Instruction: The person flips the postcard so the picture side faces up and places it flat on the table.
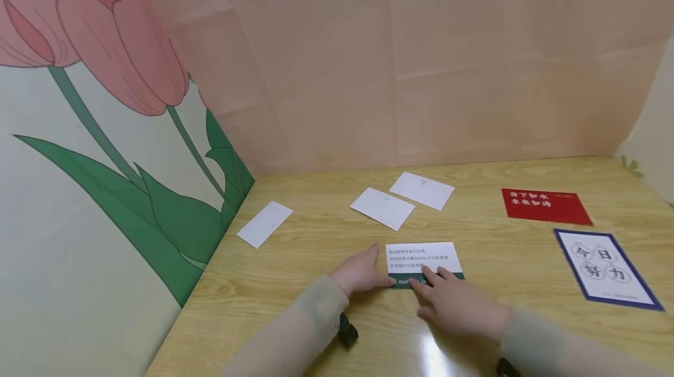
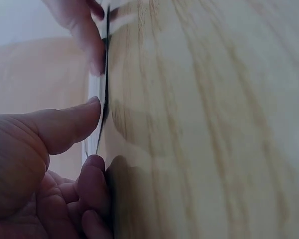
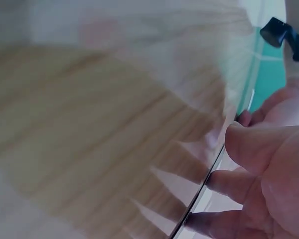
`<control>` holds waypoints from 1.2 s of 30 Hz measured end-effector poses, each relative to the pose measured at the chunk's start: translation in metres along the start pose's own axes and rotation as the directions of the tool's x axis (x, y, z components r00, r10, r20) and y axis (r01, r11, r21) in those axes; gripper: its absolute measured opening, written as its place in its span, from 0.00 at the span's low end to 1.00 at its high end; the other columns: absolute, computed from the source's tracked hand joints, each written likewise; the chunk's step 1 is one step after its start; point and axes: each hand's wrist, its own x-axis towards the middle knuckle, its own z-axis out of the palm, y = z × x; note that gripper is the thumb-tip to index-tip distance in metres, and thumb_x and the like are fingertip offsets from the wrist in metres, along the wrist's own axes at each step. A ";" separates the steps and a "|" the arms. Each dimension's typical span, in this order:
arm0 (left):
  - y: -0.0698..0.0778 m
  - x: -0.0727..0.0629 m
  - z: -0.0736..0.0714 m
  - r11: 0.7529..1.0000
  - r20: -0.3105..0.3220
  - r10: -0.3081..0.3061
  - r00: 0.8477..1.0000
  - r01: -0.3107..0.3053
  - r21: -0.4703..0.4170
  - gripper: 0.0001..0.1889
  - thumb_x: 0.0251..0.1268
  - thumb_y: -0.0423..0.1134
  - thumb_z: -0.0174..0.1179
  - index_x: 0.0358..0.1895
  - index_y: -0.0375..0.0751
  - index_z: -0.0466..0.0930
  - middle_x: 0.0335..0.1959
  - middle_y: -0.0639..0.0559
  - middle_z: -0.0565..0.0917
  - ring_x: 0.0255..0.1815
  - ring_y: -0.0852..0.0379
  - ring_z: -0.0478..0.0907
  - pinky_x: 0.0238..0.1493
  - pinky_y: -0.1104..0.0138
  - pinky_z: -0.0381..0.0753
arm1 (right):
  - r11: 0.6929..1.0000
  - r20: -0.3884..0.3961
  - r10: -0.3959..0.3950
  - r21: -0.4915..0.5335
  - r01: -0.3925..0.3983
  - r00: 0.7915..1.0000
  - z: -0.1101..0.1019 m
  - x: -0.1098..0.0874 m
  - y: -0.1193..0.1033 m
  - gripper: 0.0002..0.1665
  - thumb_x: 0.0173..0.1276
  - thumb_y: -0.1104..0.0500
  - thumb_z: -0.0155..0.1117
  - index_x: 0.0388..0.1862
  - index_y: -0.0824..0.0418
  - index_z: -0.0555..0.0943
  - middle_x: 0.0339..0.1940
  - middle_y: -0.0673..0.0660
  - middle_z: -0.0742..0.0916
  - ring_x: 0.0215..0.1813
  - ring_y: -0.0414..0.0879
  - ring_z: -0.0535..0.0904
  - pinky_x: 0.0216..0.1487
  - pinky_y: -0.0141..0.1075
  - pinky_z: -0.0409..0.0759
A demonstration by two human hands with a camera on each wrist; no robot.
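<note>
A white card with dark printed lines and a green lower band lies on the wooden table before me. My left hand is at its left end: the thumb touches the lower left corner, while the index finger points forward beside the left edge. In the left wrist view, the card shows edge-on, with the left thumb against its face. My right hand rests its spread fingertips on the card's lower right part, covering some of the lettering. The right wrist view shows those fingers touching along the card's edge.
Toward the back lie three white cards: one at left, two near the middle. At right are a red card and a blue-bordered card. A pinkish sheet hangs behind the table.
</note>
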 end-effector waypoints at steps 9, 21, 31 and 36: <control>-0.001 -0.001 0.000 1.000 0.013 0.016 1.000 -0.016 -0.004 0.46 0.55 0.53 0.69 0.74 0.41 0.56 0.72 0.48 0.65 0.71 0.52 0.62 0.69 0.60 0.61 | 0.997 0.005 0.071 -0.019 -0.071 0.997 -0.007 -0.009 0.029 0.35 0.67 0.41 0.60 0.68 0.56 0.72 0.68 0.70 0.71 0.64 0.74 0.65 0.55 0.67 0.67; -0.003 -0.003 0.001 0.997 -0.003 0.063 0.998 -0.063 0.042 0.44 0.58 0.54 0.67 0.74 0.43 0.58 0.71 0.49 0.66 0.70 0.53 0.63 0.68 0.61 0.62 | 0.992 -0.020 0.120 -0.025 -0.121 0.993 -0.014 -0.025 0.080 0.38 0.62 0.37 0.63 0.66 0.56 0.74 0.66 0.72 0.71 0.63 0.76 0.65 0.55 0.67 0.67; 0.002 0.018 -0.009 0.973 -0.095 0.194 0.976 -0.179 0.145 0.33 0.63 0.53 0.61 0.69 0.42 0.68 0.62 0.50 0.74 0.63 0.56 0.69 0.62 0.65 0.68 | 0.987 -0.004 0.158 -0.030 -0.158 0.987 -0.020 -0.037 0.111 0.41 0.62 0.34 0.60 0.67 0.57 0.74 0.66 0.74 0.70 0.62 0.77 0.64 0.54 0.69 0.66; 0.006 0.032 -0.014 0.961 -0.169 0.194 0.966 -0.152 0.230 0.32 0.64 0.57 0.59 0.69 0.49 0.69 0.58 0.51 0.71 0.58 0.54 0.66 0.59 0.60 0.65 | 0.987 0.001 0.160 -0.016 -0.160 0.987 -0.020 -0.041 0.121 0.42 0.61 0.32 0.60 0.67 0.56 0.74 0.66 0.74 0.71 0.62 0.77 0.64 0.54 0.69 0.66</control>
